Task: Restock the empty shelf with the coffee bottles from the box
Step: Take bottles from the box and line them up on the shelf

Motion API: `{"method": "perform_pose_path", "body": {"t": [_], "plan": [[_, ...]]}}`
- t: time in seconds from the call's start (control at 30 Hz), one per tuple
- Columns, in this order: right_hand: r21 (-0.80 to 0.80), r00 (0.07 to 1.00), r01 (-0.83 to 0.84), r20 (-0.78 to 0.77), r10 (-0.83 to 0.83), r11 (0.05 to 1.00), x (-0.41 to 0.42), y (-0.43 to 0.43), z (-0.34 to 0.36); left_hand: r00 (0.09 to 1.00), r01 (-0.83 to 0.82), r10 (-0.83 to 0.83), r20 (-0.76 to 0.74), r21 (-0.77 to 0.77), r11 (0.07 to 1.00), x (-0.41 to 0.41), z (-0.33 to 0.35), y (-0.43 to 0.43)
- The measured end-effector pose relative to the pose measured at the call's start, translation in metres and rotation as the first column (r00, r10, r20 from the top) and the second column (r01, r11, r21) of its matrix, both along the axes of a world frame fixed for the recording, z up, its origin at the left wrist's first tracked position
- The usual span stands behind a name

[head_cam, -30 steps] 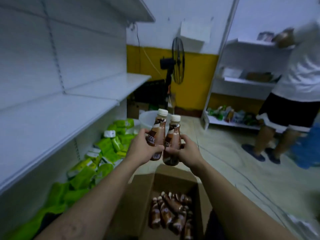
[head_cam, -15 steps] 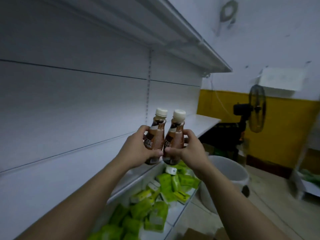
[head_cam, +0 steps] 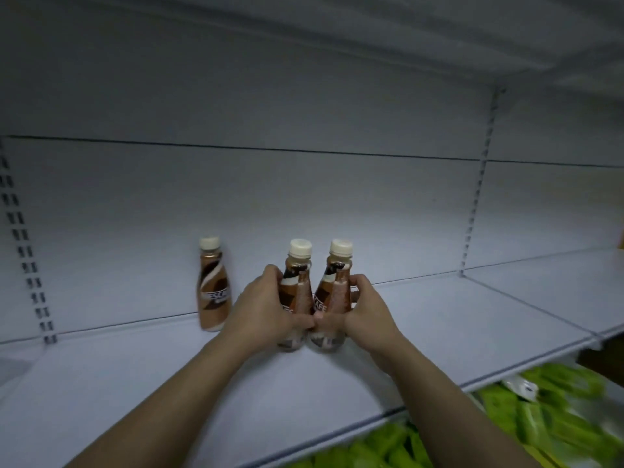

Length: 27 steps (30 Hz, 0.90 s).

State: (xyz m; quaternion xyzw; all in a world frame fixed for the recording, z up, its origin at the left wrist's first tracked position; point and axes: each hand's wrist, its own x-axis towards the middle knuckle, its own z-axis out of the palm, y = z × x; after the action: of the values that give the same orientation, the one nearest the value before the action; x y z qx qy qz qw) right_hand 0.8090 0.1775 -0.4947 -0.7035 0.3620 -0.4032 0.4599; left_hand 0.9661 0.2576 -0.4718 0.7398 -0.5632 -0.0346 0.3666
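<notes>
Your left hand (head_cam: 261, 307) is wrapped around one coffee bottle (head_cam: 294, 295), and your right hand (head_cam: 363, 310) is wrapped around a second coffee bottle (head_cam: 332, 292). Both grips are closed on the bottles' lower bodies, thumbs meeting in front. The two bottles stand upright and side by side, touching or nearly so, their cream caps level with each other. Their bases are at the surface of the white shelf (head_cam: 169, 383); whether they actually rest on it cannot be told, because your fingers hide part of the bottoms.

A third coffee bottle (head_cam: 213, 285) stands alone on the shelf, to the left of your held pair and closer to the back panel (head_cam: 304, 204). It is upright, with a slight lean in this wide-angle view, and no hand touches it.

Apart from these three bottles, the shelf board around the pair is bare. Below the shelf's front edge, to the right of the pair, green packets (head_cam: 540, 413) lie on a lower level, blurred. The box of bottles is out of view.
</notes>
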Motion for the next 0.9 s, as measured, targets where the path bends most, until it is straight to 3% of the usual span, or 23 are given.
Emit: {"method": "perform_pose_path", "body": {"t": [0.23, 0.37, 0.53, 0.63, 0.77, 0.9], "plan": [[0.023, 0.997, -0.017, -0.074, 0.018, 1.000, 0.046, -0.025, -0.011, 0.999, 0.001, 0.003, -0.033, 0.127, 0.992, 0.040, 0.004, -0.028], [0.032, 0.991, -0.068, -0.111, 0.071, 0.997, 0.063, -0.035, -0.004, 0.985, -0.007, -0.010, -0.171, -0.102, 0.995, 0.061, 0.046, -0.034], [-0.008, 0.998, -0.018, -0.063, 0.018, 1.000, 0.092, -0.036, -0.017, 0.992, 0.010, -0.012, 0.124, 0.017, 1.000, 0.076, 0.070, -0.040], [-0.098, 0.999, 0.044, -0.013, -0.046, 0.994, 0.099, -0.033, -0.029, 0.963, -0.034, 0.033, 0.267, -0.002, 0.999, 0.085, 0.064, -0.050], [-0.261, 0.974, 0.088, -0.180, -0.138, 0.961, 0.094, -0.038, -0.034, 0.894, -0.106, 0.116, 0.433, -0.049, 0.993, 0.105, 0.067, -0.053], [-0.225, 0.971, 0.013, -0.230, -0.066, 0.974, 0.087, -0.041, -0.037, 0.868, -0.105, 0.119, 0.481, -0.057, 0.993, 0.108, 0.069, -0.052]]}}
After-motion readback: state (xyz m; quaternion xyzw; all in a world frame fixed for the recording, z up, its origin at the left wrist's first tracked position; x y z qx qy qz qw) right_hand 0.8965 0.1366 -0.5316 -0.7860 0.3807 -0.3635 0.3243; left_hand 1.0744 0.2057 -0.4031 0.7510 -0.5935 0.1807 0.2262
